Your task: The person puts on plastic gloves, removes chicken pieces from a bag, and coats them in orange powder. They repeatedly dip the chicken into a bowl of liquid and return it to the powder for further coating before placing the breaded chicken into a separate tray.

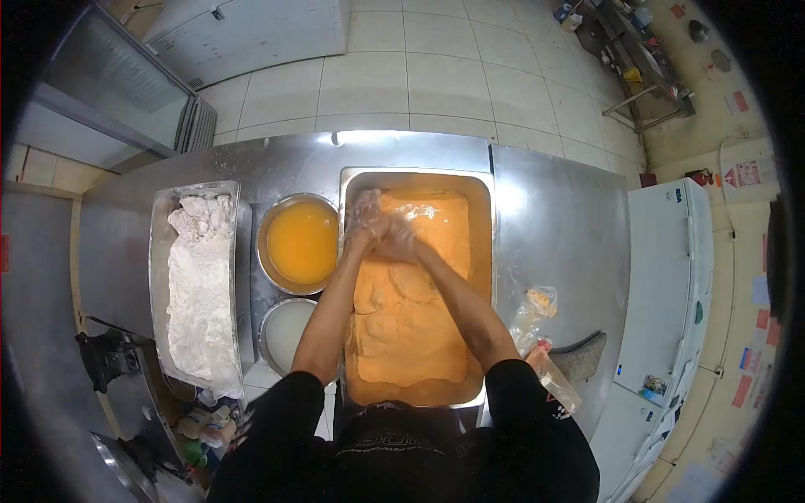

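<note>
Handling appears under way and incomplete: the orange powdery material [411, 339] covers most of the steel tray [481, 251] at frame centre, but its surface is uneven, with mounds and creases. The left hand [366, 220] and right hand [397, 240] are close together over the tray's upper left, the material beneath and extending below. Blur obscures the fingers; whether spread, pressed together or pinching cannot be determined.
</note>
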